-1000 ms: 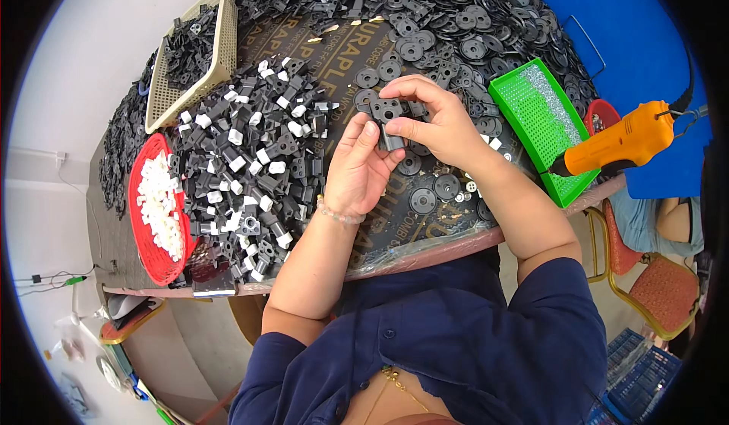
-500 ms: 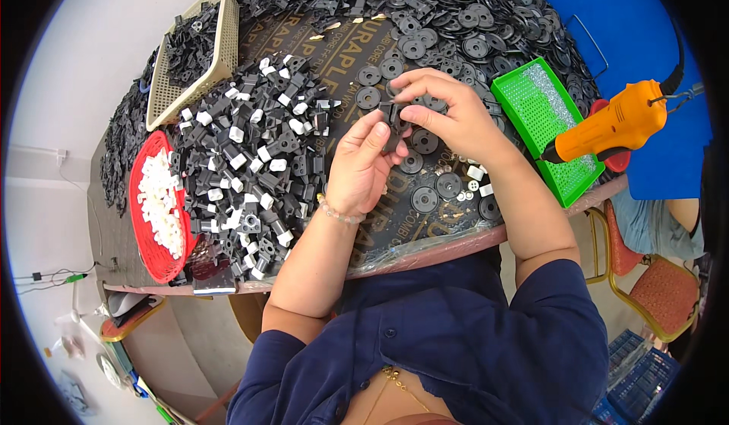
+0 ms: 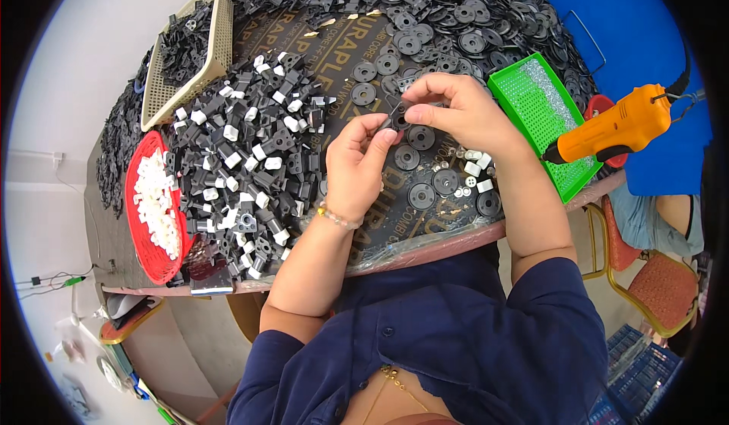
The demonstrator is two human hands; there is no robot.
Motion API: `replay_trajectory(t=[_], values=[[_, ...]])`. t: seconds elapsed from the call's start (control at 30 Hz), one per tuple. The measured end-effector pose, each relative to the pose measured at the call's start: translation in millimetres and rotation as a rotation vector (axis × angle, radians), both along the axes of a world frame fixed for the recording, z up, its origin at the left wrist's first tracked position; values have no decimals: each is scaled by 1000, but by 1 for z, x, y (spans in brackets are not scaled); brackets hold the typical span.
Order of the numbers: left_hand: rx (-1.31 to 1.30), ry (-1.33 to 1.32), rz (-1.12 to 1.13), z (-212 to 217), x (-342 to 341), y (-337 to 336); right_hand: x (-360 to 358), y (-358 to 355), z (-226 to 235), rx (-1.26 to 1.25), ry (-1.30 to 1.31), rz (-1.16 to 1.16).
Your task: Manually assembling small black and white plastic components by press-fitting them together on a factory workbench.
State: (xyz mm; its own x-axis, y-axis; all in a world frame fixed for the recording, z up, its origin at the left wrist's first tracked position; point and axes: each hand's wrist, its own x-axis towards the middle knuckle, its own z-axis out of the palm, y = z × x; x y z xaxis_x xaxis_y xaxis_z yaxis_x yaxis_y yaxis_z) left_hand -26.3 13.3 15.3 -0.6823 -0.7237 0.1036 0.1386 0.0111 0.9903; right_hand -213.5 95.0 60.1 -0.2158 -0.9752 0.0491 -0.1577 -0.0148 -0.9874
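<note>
Holding a small black plastic part (image 3: 399, 116) up over the table (image 3: 380, 224), square between 2 sets of fingertips. Pinching from the lower left with the left hand (image 3: 361, 155), thumb and finger closed on the near edge, so definitely gripping there. Arching over the far side with the right hand (image 3: 452, 110), thumb and index curled right next to the part. Can't tell if actually pinching with that hand or just brushing it (way too much covered by fingers). Would call the left the nearer hand, then, with the part lying up and to the right of its thumb tip. Seems to slant, long axis pointing from the left pinch toward the right thumb, but can't swear to it.

Now for containers. Left of the grip, past a heap of black pieces with white caps (image 3: 250, 155): a red basket (image 3: 163, 269) full of small white pieces (image 3: 157, 205). Farther off, upper left: a beige basket (image 3: 221, 37) heaped with black parts (image 3: 186, 49). Beyond the right hand: a green perforated tray (image 3: 524, 110) with tiny silvery bits (image 3: 550, 91) along the far side, maybe screws, and an orange power screwdriver (image 3: 619, 125) angled over it. Can just spot a red container (image 3: 594, 106) behind that, contents mostly hidden. Just below the grip: black discs (image 3: 407, 157), plus some loose white pieces (image 3: 472, 169) lower right.
</note>
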Motion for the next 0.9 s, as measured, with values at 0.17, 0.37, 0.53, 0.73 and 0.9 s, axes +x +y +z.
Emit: replay_trajectory(t=[0.17, 0.37, 0.53, 0.73, 0.9], values=[[283, 135, 5, -4, 0, -11, -26, 22, 12, 339, 635, 74], [673, 450, 18, -12, 0, -23, -16, 16, -8, 495, 1123, 72], [795, 497, -123, -2, 0, -23, -24, 11, -14, 5, 841, 92], [735, 456, -85, 2, 0, -22, 8, -3, -5, -16, 530, -98], [553, 429, 23, 5, -4, -17, 25, -6, -12, -30, 150, -104]])
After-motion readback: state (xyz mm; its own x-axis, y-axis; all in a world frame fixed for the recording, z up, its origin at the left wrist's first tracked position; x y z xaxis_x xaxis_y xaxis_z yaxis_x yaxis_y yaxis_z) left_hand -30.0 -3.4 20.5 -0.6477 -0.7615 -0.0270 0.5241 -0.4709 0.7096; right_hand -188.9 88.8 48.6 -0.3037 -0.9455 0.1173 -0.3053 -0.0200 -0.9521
